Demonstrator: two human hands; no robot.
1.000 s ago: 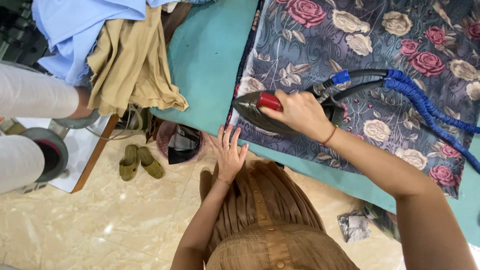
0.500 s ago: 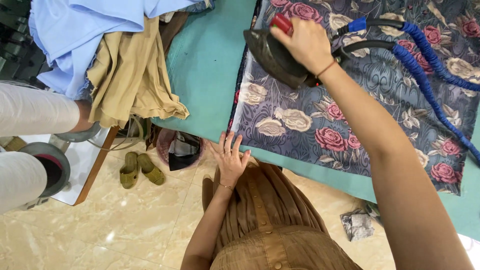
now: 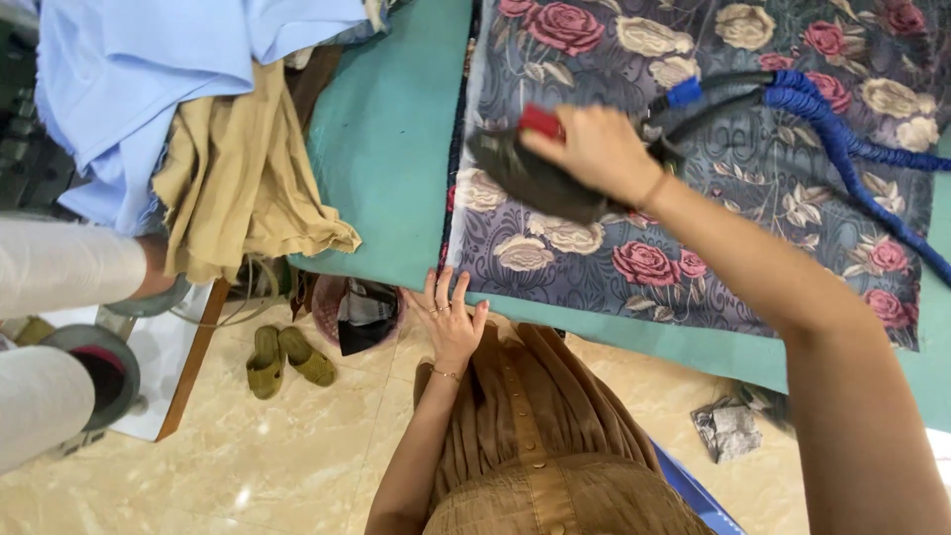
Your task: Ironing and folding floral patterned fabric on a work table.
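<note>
Right hand grips iron on floral cloth; left hand seemingly presses table edge

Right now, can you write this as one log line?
right hand: gripping iron on floral fabric | left hand: flat on teal ironing table edge | blue hose: across fabric
</note>
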